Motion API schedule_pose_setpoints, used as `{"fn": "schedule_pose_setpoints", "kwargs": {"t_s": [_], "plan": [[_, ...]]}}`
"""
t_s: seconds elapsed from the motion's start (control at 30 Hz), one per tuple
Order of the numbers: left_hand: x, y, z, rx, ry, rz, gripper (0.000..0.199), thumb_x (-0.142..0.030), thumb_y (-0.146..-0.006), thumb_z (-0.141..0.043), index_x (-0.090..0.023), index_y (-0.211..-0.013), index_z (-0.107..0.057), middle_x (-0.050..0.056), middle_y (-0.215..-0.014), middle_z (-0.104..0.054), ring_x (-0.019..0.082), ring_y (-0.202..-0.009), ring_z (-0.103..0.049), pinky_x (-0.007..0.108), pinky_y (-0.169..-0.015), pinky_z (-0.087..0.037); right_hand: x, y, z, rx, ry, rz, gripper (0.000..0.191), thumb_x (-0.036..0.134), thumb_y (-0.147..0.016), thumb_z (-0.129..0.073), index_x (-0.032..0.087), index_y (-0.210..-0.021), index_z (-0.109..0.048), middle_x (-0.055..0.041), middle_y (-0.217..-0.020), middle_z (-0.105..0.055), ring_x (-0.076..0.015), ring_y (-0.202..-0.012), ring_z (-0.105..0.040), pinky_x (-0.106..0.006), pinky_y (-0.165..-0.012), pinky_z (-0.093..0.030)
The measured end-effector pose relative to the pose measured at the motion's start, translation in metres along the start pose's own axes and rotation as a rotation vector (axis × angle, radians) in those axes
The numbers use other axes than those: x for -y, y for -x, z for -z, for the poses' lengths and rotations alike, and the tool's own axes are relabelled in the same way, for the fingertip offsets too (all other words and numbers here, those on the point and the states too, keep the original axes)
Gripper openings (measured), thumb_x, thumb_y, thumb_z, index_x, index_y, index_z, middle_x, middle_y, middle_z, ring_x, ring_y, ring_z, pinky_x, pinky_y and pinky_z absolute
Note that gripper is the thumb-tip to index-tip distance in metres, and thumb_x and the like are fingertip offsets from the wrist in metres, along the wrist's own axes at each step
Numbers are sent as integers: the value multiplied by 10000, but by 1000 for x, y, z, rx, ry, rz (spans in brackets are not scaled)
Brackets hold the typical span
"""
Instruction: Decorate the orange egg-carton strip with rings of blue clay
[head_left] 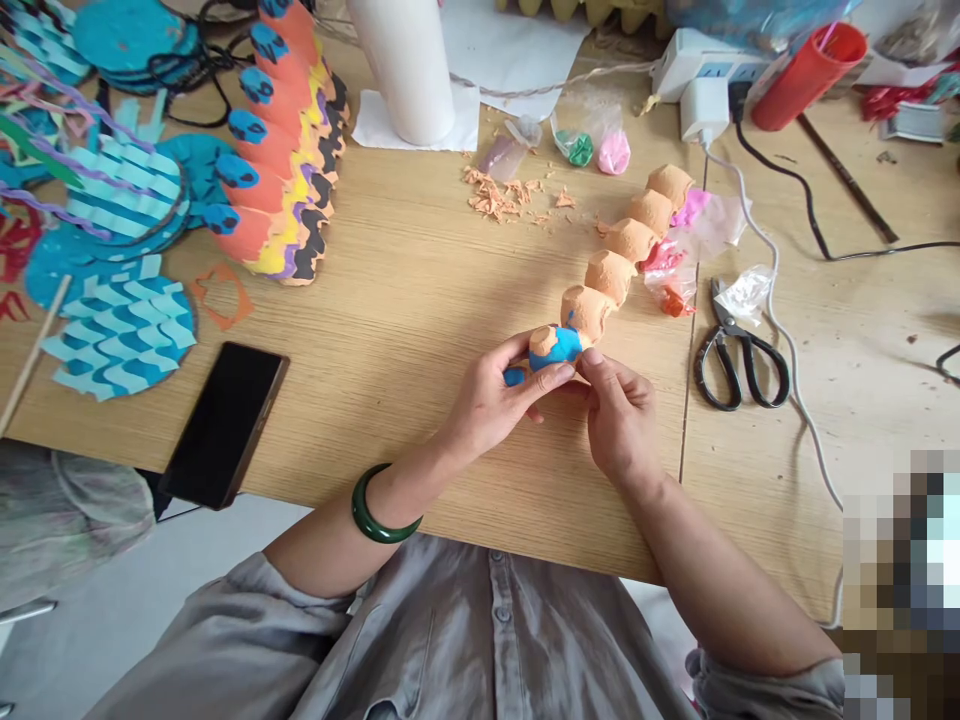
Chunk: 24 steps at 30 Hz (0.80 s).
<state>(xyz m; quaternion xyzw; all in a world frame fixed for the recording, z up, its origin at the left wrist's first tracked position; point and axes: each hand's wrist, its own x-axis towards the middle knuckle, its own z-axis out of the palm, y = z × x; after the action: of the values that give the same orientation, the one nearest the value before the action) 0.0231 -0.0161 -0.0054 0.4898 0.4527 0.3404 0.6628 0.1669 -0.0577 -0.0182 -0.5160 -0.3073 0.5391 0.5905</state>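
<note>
An orange row of rounded, cup-like bumps [609, 277] runs diagonally up and to the right. Its nearest bump is partly covered with bright blue clay [556, 346]. My left hand [491, 395] is wrapped round this near end from the left, thumb along its lower edge, with a small blue lump [514, 376] by the fingers. On the right side of the same bump, my right hand [619, 405] presses thumb and finger together at the blue clay's edge; whether a bit of clay is between them is too small to tell.
Black-handled scissors [742, 355] and a white cable lie right. A phone [227, 425] rests near the front edge at left. Behind it stand blue layered discs [124, 330] and a painted bump row [277, 190]. Clay bags, a white roll [409, 70] and a power strip are at the back.
</note>
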Motion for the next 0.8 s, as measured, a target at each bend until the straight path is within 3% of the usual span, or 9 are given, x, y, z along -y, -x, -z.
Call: {"fn": "schedule_pose_setpoints", "kwargs": {"t_s": [0.2, 0.4, 0.57, 0.8], "plan": [[-7, 0, -2, 136, 58, 16, 701, -435, -734, -910, -213, -1360, -683, 85, -1152, -758, 192, -857, -722, 206, -544, -610, 12, -2, -2, -26, -99, -73, 298, 506, -878, -784, 267, -700, -778, 1, -691, -731, -197, -712, -702, -351, -675, -620], [-5, 0, -2, 21, 57, 10, 598, -512, -812, -834, -182, -1301, -733, 77, -1065, -774, 178, -836, -737, 181, -536, -588, 14, -2, -6, -5, -98, -116, 309, 512, -818, -831, 245, -682, -758, -1, -667, -733, -199, -695, -726, -360, -697, -642], [-4, 0, -1, 33, -43, -82, 532, -502, -901, -748, -162, -1310, -744, 68, -1022, -794, 124, -725, -690, 160, -531, -567, 16, -5, -5, 42, -183, -164, 310, 521, -761, -874, 238, -691, -767, -9, -736, -773, -215, -741, -763, -360, -677, -662], [-2, -3, 6, 32, -46, -109, 624, -549, -844, -791, -183, -1348, -742, 87, -1133, -807, 117, -691, -682, 172, -483, -545, 13, -9, 2, 75, -238, -172, 268, 497, -789, -855, 242, -728, -799, 17, -728, -781, -149, -637, -723, -296, -647, -651]]}}
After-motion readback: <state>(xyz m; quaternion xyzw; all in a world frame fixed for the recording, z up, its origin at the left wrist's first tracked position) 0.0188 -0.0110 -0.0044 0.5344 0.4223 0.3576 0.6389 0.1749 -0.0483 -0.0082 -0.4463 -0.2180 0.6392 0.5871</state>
